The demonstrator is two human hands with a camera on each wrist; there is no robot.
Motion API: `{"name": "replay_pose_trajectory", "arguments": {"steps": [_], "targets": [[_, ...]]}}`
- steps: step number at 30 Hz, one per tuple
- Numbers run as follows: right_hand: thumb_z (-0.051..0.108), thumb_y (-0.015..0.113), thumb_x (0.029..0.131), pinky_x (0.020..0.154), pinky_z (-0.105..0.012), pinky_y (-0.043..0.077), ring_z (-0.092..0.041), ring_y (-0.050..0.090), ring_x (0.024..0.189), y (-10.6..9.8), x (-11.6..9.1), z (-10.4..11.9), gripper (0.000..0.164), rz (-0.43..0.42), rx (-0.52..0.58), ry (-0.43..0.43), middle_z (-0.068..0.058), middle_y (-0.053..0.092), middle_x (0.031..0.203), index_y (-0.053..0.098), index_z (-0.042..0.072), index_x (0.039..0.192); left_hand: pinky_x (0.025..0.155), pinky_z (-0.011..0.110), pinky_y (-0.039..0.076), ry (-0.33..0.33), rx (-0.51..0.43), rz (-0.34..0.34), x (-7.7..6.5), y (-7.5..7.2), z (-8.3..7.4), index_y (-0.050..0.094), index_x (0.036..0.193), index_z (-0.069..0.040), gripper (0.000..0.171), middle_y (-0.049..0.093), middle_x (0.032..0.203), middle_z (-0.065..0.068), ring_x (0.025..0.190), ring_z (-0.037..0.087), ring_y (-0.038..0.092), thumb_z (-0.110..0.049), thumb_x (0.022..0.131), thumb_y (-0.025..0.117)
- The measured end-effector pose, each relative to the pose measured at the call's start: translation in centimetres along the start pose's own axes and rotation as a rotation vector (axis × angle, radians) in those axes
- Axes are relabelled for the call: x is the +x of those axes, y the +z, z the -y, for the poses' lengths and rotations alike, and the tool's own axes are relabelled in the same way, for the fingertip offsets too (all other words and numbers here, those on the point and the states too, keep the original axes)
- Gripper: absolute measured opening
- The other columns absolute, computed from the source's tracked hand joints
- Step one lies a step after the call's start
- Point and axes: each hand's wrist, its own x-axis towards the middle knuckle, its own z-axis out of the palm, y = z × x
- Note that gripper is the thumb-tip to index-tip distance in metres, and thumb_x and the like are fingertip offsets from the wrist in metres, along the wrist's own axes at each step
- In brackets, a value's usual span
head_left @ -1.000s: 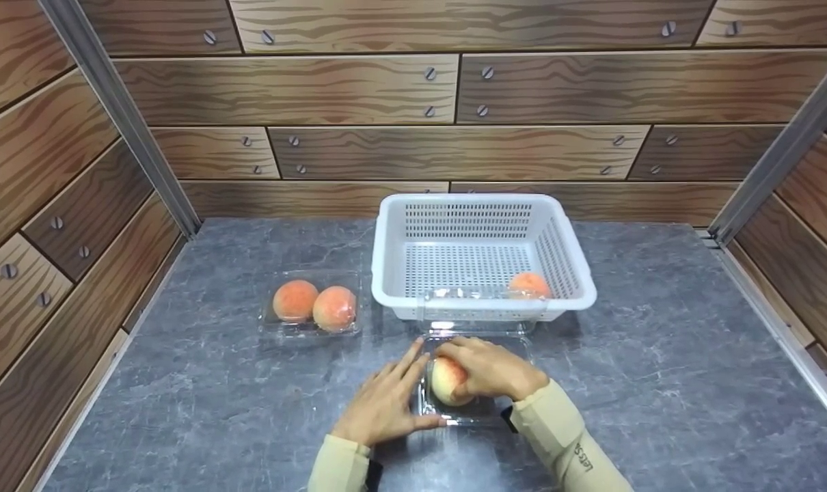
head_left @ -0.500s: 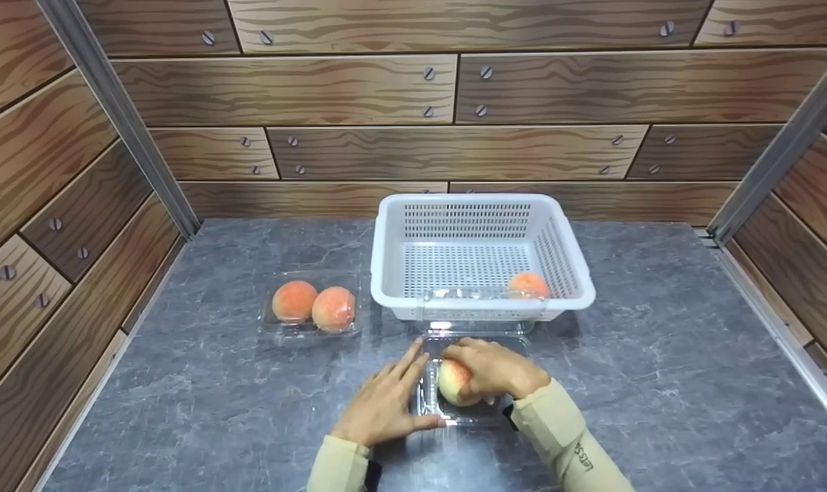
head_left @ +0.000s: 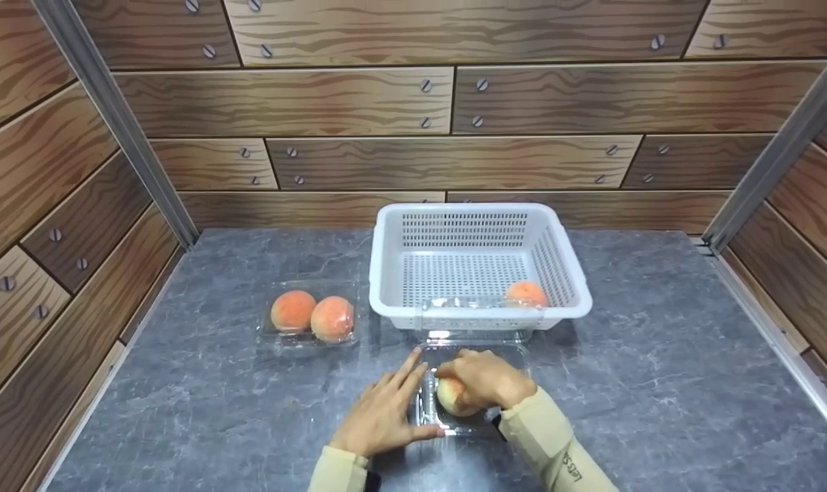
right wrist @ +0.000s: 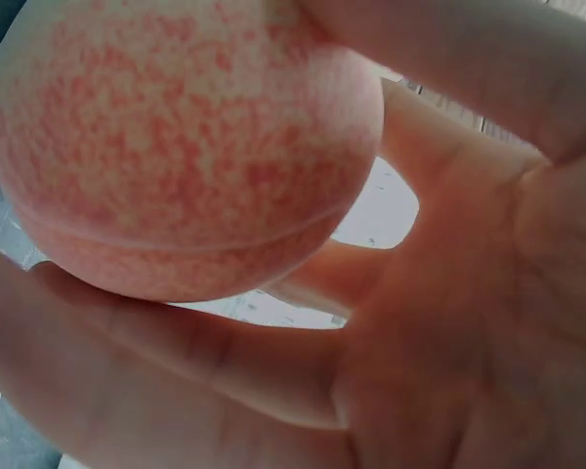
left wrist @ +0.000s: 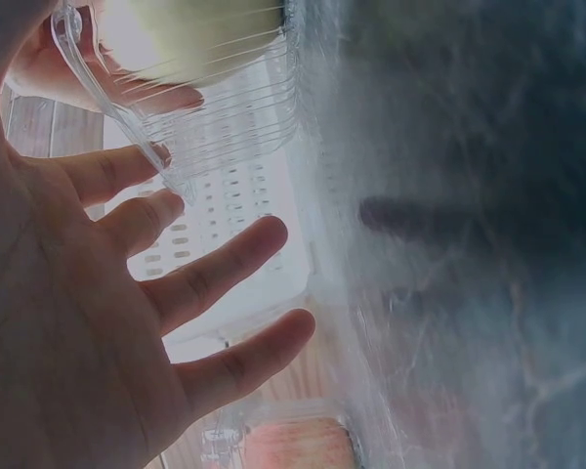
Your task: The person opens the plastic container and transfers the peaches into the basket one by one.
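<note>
- Round red-and-cream peach is within the hinged clear plastic box, toward its left wall; whether it touches the floor, I cannot tell.
- At ten o'clock from it: rectangular clear plastic pack on the grey marbled tabletop, with two round orange-red peaches side by side in it.
- Between eight and nine o'clock: bare left hand in a cream sleeve, fingers spread and nearly straight, two fingertips at the box's left rim, thumb along its near edge.
- Between twelve and one o'clock: raised clear lid at the box's far edge, overlapping the basket's near wall in the head view; I cannot tell whether they touch.
- Twelve o'clock: white rectangular perforated plastic basket.
- Two o'clock: bare right hand, fingers and thumb curled round the held fruit.
- One o'clock: single orange-red peach in the basket's near right corner.
</note>
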Motion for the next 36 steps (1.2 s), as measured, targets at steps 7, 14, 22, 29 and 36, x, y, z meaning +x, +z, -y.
{"name": "replay_pose_trajectory", "arguments": {"steps": [7, 14, 22, 29, 36], "targets": [[0.009, 0.085, 0.074, 0.084, -0.056, 0.058, -0.038, 0.064, 0.101, 0.65, -0.17, 0.00, 0.059, 0.002, 0.011, 0.016, -0.016, 0.066, 0.119, 0.069, 0.015, 0.130, 0.103, 0.070, 0.041, 0.010, 0.004, -0.002, -0.36, 0.36, -0.11, 0.037, 0.156, -0.004, 0.102, 0.015, 0.168, 0.009, 0.132, 0.051, 0.046, -0.065, 0.082, 0.071], [0.007, 0.084, 0.072, 0.081, -0.053, 0.058, -0.034, 0.064, 0.096, 0.84, -0.46, -0.11, 0.056, -0.019, 0.014, 0.003, -0.013, 0.067, 0.109, 0.070, 0.011, 0.126, 0.102, 0.069, 0.043, 0.021, 0.016, -0.005, -0.44, 0.54, -0.22, 0.037, 0.156, -0.004, 0.102, 0.017, 0.168, 0.010, 0.132, 0.049, 0.047, -0.066, 0.082, 0.071], [0.012, 0.085, 0.075, 0.083, -0.053, 0.059, -0.034, 0.064, 0.097, 0.51, -0.23, 0.07, 0.054, -0.008, -0.009, 0.047, -0.014, 0.066, 0.112, 0.069, 0.012, 0.127, 0.101, 0.070, 0.043, 0.026, -0.001, -0.017, -0.21, 0.37, -0.04, 0.038, 0.155, -0.003, 0.102, 0.016, 0.168, 0.009, 0.132, 0.050, 0.046, -0.066, 0.082, 0.071], [0.009, 0.082, 0.076, 0.076, -0.052, 0.060, -0.033, 0.064, 0.092, 0.49, -0.16, 0.21, 0.054, -0.033, -0.028, 0.037, -0.015, 0.067, 0.108, 0.068, 0.008, 0.128, 0.101, 0.070, 0.043, 0.024, -0.002, -0.015, -0.08, 0.20, 0.15, 0.037, 0.156, -0.004, 0.102, 0.015, 0.168, 0.008, 0.132, 0.051, 0.046, -0.066, 0.082, 0.071], [0.013, 0.084, 0.073, 0.078, -0.054, 0.060, -0.034, 0.064, 0.093, 0.46, 0.26, 0.43, 0.060, -0.011, -0.054, 0.083, -0.016, 0.067, 0.107, 0.067, 0.009, 0.131, 0.102, 0.070, 0.042, 0.022, -0.003, -0.017, 0.08, 0.06, 0.09, 0.038, 0.155, -0.004, 0.101, 0.017, 0.168, 0.010, 0.133, 0.050, 0.045, -0.063, 0.082, 0.073]]}}
